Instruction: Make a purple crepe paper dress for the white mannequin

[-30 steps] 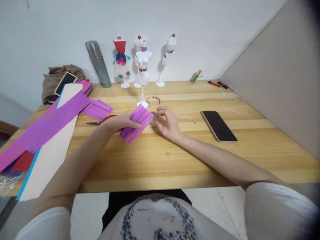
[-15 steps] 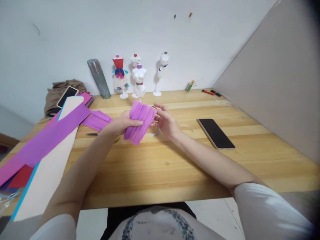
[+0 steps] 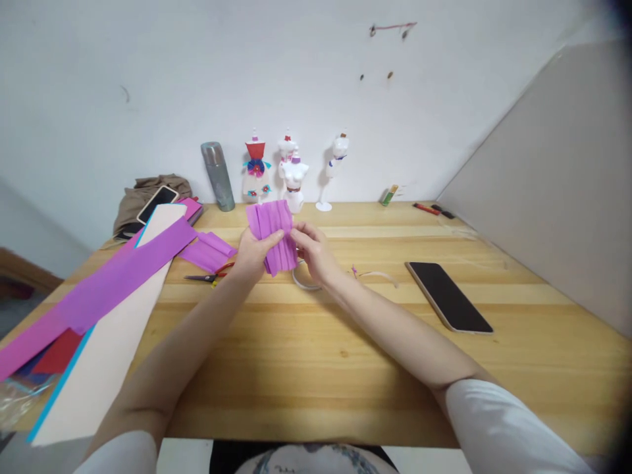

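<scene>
A pleated piece of purple paper [image 3: 274, 230] is held up over the middle of the table. My left hand [image 3: 257, 253] grips it from the left, thumb across the front of the folds. My right hand [image 3: 313, 249] pinches its right edge between thumb and fingers. Under my right hand lies a white ring [image 3: 302, 280], partly hidden. Left of my left hand are scissors [image 3: 201, 278], partly covered by the hand, and another folded purple piece [image 3: 207, 251].
Long paper strips [image 3: 113, 276] cover the left side of the wooden table [image 3: 316, 368]. A grey bottle [image 3: 218, 178] and small white mannequins [image 3: 295, 178] stand along the wall. A phone [image 3: 448, 296] lies at the right.
The view has shifted, so the table items appear lower and farther right. The pleated paper is now more upright, and my right hand's fingers have closed on its right edge.
</scene>
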Demonstrator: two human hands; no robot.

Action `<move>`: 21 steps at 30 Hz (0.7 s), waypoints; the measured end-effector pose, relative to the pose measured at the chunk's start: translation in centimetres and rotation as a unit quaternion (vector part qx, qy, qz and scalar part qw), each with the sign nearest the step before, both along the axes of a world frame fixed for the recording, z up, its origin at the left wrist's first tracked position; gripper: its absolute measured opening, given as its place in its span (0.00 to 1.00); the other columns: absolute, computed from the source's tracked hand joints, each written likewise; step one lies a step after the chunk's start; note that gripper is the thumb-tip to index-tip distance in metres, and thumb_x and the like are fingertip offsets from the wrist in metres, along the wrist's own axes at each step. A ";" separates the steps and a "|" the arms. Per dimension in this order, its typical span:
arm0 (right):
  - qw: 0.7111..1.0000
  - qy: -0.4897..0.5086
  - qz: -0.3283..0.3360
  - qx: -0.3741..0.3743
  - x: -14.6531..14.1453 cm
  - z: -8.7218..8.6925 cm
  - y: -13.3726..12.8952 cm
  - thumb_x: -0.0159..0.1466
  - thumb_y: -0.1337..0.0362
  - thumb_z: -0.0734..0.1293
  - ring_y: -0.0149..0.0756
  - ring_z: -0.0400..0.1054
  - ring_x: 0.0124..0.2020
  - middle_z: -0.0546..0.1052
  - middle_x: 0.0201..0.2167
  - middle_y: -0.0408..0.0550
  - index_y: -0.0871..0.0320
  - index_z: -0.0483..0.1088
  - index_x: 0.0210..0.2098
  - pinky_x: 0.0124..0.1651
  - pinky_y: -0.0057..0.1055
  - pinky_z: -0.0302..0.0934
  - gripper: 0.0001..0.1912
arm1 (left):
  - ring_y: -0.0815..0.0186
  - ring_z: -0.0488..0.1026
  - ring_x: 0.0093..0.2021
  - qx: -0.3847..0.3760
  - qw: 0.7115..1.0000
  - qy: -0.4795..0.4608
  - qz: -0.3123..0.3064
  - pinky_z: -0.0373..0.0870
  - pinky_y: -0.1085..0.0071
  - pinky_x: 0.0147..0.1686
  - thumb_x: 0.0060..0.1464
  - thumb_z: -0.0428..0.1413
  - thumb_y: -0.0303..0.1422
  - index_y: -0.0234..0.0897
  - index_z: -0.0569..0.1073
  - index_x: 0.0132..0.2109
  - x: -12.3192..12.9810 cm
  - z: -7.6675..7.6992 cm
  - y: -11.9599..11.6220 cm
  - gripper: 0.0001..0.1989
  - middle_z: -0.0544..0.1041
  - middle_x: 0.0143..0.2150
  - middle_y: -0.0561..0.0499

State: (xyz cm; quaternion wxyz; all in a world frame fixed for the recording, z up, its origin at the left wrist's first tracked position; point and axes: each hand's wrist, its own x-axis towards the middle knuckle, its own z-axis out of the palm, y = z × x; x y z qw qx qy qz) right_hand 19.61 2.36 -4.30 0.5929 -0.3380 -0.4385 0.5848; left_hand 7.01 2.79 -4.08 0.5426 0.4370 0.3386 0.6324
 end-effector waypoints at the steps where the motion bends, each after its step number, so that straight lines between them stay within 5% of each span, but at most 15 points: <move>1: 1.000 0.005 0.006 0.001 -0.3 -0.2 0.0 0.47 0.55 0.75 0.28 0.62 0.26 0.70 0.23 0.37 0.57 0.70 0.29 0.29 0.27 0.56 0.17 | 0.57 0.80 0.38 -0.007 1.000 -0.007 0.001 0.76 0.61 0.42 0.36 0.72 0.36 0.36 0.77 0.50 0.0 -0.1 0.0 0.31 0.83 0.36 0.48; 13: 0.985 -0.012 0.141 -0.095 0.3 -2.3 0.3 0.43 0.60 0.79 0.34 0.72 0.29 0.77 0.23 0.44 0.60 0.73 0.28 0.37 0.33 0.66 0.17 | 0.58 0.80 0.41 -0.132 0.990 -0.047 -0.031 0.74 0.62 0.46 0.42 0.70 0.36 0.33 0.76 0.39 0.9 -2.0 -0.2 0.18 0.80 0.33 0.48; 21: 0.985 -0.044 0.100 -0.133 0.6 -3.3 1.2 0.47 0.66 0.76 0.33 0.68 0.25 0.75 0.21 0.42 0.58 0.71 0.24 0.35 0.33 0.63 0.10 | 0.54 0.81 0.43 -0.171 0.978 -0.043 -0.112 0.75 0.58 0.48 0.49 0.66 0.36 0.30 0.76 0.48 0.4 -1.7 -0.6 0.20 0.82 0.38 0.42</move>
